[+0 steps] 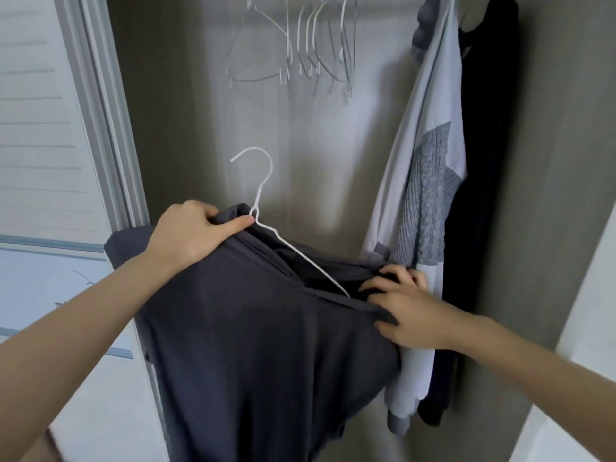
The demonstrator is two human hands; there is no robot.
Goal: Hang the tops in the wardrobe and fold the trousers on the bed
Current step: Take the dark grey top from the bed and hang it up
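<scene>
A dark grey top (260, 345) hangs in front of the open wardrobe with a white wire hanger (263, 195) inside its neck opening, hook pointing up. My left hand (193, 231) grips the top's left shoulder and the hanger at its neck. My right hand (403, 311) pinches the fabric at the right shoulder, where the hanger's arm goes under the cloth.
Several bare wire hangers (300, 48) hang on the rail at the top middle. A white and grey top (430, 201) and a black garment (483, 195) hang at the right. A sliding door frame (100, 128) stands at the left, the wardrobe's side wall (560, 195) at the right.
</scene>
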